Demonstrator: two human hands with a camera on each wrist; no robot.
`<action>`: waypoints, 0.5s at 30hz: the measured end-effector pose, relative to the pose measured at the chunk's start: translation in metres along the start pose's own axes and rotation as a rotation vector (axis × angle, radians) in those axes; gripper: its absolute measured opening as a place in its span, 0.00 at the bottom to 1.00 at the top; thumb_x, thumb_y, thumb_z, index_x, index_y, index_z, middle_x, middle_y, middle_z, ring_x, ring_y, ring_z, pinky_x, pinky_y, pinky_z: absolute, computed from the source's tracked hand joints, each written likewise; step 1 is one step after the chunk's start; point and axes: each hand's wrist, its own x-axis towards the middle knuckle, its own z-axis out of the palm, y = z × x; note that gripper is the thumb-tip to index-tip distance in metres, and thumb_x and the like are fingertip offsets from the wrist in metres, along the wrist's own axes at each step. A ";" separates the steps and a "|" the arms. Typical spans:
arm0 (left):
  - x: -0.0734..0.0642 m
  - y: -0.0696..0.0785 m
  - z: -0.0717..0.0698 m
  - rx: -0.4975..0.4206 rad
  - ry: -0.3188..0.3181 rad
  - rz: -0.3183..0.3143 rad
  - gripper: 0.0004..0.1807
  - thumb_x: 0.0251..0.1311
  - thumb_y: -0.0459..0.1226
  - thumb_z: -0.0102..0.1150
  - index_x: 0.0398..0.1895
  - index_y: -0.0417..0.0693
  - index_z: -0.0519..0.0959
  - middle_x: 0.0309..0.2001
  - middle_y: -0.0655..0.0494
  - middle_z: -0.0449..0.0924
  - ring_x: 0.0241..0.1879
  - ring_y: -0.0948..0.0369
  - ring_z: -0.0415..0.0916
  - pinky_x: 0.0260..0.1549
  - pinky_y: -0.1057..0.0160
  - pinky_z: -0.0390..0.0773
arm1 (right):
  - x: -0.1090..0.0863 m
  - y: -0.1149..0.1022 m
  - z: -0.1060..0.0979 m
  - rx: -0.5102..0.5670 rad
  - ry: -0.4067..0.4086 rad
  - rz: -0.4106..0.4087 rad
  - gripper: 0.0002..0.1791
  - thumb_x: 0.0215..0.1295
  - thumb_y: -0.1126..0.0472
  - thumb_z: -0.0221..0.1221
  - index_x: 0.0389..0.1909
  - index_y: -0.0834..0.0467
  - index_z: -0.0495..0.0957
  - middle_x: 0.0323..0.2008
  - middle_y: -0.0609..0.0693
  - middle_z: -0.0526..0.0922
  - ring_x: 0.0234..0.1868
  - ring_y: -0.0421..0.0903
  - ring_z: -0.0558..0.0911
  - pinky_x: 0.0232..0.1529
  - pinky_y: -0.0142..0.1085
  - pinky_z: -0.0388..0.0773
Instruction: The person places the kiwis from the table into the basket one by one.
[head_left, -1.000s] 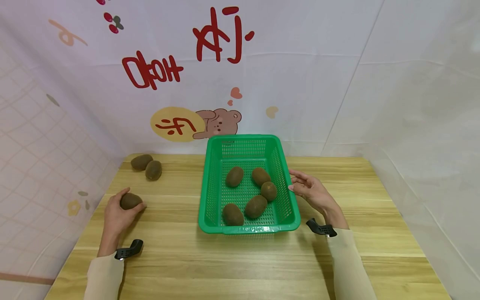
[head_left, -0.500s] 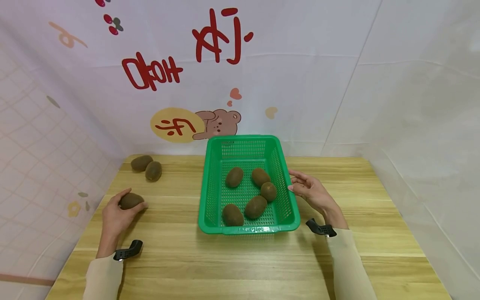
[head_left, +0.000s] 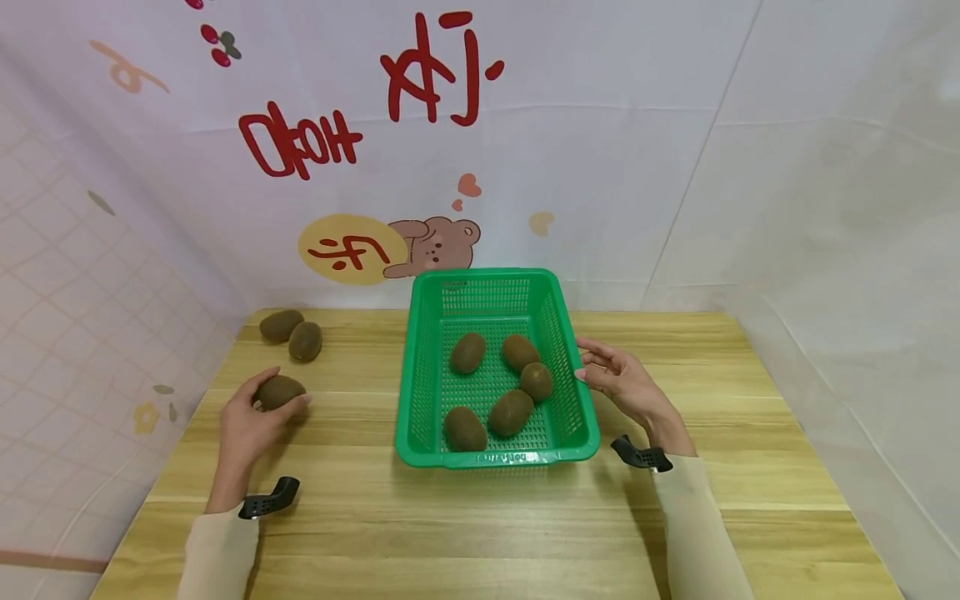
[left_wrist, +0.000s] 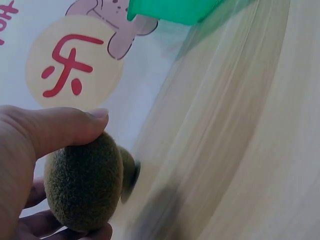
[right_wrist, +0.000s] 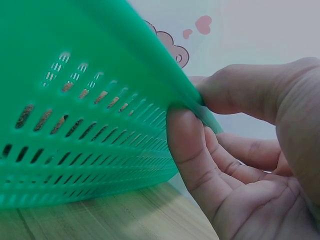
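My left hand (head_left: 253,423) grips a brown fuzzy kiwi (head_left: 281,392) between thumb and fingers at the left of the table. In the left wrist view that kiwi (left_wrist: 84,182) is held up over the wood, a shadow below it. The right hand (head_left: 626,385) pinches the right rim of a green plastic basket (head_left: 406,392); the right wrist view has the thumb over the rim and fingers under it, against the slotted wall (right_wrist: 100,130). Several kiwis lie on the basket's floor, among them one kiwi (head_left: 468,353) at the back left and another (head_left: 466,429) at the front left.
Two more kiwis, one (head_left: 281,326) touching the other (head_left: 305,342), lie at the table's back left corner. A printed white cloth (head_left: 600,150) hangs behind the wooden table (head_left: 420,542) and along both sides.
My left hand has lifted the kiwi and moved a little to the right and away from me. The right hand and the basket stay where they were.
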 end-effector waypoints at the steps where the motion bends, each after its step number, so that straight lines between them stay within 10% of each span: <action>1: -0.001 0.002 0.001 -0.002 -0.003 0.001 0.45 0.61 0.51 0.72 0.79 0.50 0.64 0.78 0.38 0.59 0.70 0.36 0.65 0.63 0.38 0.71 | 0.000 0.000 0.000 0.001 -0.002 0.000 0.38 0.73 0.63 0.61 0.79 0.61 0.58 0.50 0.50 0.78 0.47 0.39 0.82 0.51 0.31 0.83; 15: -0.002 0.028 0.019 -0.089 -0.041 0.104 0.45 0.58 0.50 0.75 0.76 0.48 0.68 0.79 0.44 0.59 0.72 0.39 0.65 0.68 0.36 0.68 | 0.001 -0.001 0.001 0.021 -0.009 0.011 0.38 0.73 0.64 0.61 0.79 0.60 0.56 0.51 0.53 0.78 0.47 0.40 0.81 0.50 0.31 0.83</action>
